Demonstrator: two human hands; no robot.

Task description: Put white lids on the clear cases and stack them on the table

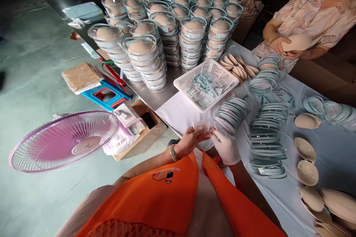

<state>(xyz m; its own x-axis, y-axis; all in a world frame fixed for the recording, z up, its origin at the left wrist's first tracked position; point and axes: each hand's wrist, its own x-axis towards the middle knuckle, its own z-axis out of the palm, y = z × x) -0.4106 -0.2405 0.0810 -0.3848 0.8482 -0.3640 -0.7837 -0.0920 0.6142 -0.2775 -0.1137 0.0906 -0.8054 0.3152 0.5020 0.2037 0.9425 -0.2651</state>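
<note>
My left hand (189, 141), bare with a green bangle on the wrist, pinches a small clear plastic packet (202, 126) close to my chest at the table's near edge. My right hand (226, 147), in a white glove, grips the same packet from the right side. Just beyond the hands lies a slanted row of clear round lids (232, 114). A white mesh basket (183, 80) with several small printed sachets stands further back.
Tall stacks of filled clear containers (144, 50) crowd the steel table's far end. More lid stacks (267, 144) and beige pads (307, 172) lie on the white cloth to the right. A co-worker (308, 18) holds a pad across the table. A purple fan (63, 141) stands on the floor at left.
</note>
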